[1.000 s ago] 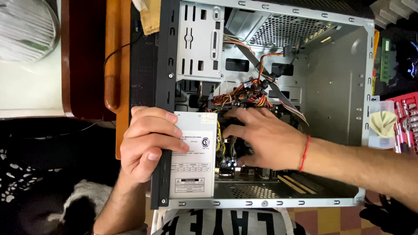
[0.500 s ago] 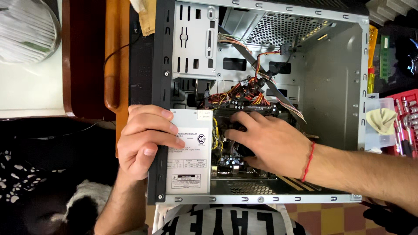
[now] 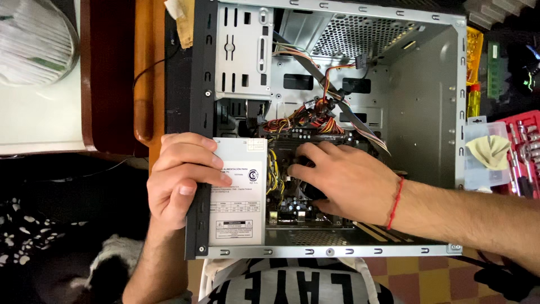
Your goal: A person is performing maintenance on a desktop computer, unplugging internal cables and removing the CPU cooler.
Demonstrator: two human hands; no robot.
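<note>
An open grey computer case (image 3: 427, 112) lies on its side in the head view. My left hand (image 3: 180, 177) grips the case's black rear edge, fingers resting on the silver power supply (image 3: 239, 197) with its white label. My right hand (image 3: 346, 180) reaches inside the case and rests, fingers curled, on the dark motherboard area beside the power supply; what is under its fingers is hidden. A red string bracelet (image 3: 395, 202) circles my right wrist. A bundle of coloured wires (image 3: 306, 115) and a grey ribbon cable (image 3: 349, 115) run above my right hand.
A metal drive cage (image 3: 243, 50) fills the case's upper left. To the right stand a clear box holding a yellow cloth (image 3: 489, 153), a red socket tool set (image 3: 526, 152) and a yellow screwdriver (image 3: 475, 95). A wooden piece (image 3: 147, 73) lies left of the case.
The view has shifted slightly. My right hand has slid a little left and down over the motherboard. My left hand keeps its grip on the case edge.
</note>
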